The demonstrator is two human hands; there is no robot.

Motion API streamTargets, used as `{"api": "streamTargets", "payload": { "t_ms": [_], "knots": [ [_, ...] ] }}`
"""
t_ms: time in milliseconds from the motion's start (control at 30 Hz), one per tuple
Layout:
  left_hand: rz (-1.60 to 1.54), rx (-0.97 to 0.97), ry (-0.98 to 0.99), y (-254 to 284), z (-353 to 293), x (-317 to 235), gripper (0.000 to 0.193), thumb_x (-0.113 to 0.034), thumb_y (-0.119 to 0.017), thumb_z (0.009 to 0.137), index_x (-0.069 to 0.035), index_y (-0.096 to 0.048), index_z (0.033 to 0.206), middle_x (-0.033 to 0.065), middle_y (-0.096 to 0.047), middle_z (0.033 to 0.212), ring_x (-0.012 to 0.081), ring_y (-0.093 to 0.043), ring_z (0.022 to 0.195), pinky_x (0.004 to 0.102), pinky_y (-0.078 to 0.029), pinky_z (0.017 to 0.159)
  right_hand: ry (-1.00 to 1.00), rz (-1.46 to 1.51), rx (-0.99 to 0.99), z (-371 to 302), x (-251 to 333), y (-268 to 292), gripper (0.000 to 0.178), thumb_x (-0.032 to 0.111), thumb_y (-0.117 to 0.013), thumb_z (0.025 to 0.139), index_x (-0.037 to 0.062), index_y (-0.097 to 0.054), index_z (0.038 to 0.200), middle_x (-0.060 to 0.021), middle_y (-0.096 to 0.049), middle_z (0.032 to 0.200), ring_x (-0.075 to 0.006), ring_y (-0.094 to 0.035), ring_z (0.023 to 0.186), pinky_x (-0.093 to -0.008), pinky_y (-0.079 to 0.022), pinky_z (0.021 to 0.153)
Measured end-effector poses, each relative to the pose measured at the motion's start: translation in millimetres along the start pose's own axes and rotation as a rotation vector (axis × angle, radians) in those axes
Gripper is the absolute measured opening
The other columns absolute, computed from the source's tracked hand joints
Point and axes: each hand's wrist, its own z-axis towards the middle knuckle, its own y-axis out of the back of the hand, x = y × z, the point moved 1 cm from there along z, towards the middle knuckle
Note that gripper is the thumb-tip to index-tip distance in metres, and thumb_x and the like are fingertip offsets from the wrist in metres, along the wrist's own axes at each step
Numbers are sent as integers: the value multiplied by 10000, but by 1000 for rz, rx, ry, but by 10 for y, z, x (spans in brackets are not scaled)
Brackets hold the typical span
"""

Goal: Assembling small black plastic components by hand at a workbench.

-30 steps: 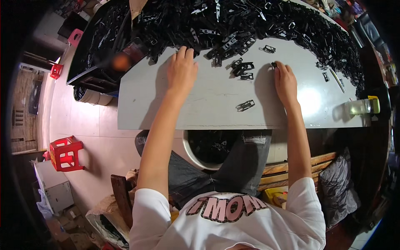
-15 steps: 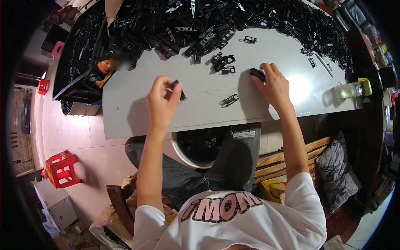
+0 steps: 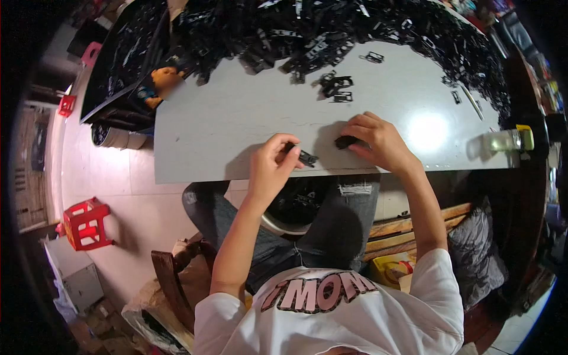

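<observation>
1 black piece (image 3: 307,158) pinched in left hand (image 3: 273,165), fingers nearly closed, close to front edge of table (image 3: 201,130)! Right hand (image 3: 381,142) curled around dark piece (image 3: 344,142), just beside; grey surface stretching wide leftward, black pile (image 3: 414,35) crowding far edge.

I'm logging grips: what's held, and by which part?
Left hand: a black part, pinched near its left end. Right hand: a dark piece; gripped portion unclear.
</observation>
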Motion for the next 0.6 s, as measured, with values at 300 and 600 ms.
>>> {"api": "streamTargets", "payload": {
  "t_ms": [300, 600],
  "knots": [
    [92, -51, -40, -44, 16, -5, 84, -19, -593, 870, 21, -545, 926, 31, -593, 715, 59, -602, 634, 213, -453, 555, -136, 125, -206, 99, 351, -402, 306, 13, -673, 676, 7, -588, 970, -125, -569, 886, -319, -603, 762, -362, -513, 667],
    [198, -124, -126, -71, -5, -23, 62, -13, -601, 867, 2, -575, 922, -21, -578, 706, 11, -513, 617, 187, -421, 536, -152, 127, -156, 191, 541, -498, 323, 5, -669, 669, 14, -599, 985, -125, -575, 910, -325, -605, 776, -365, -517, 678]
  ]
}}
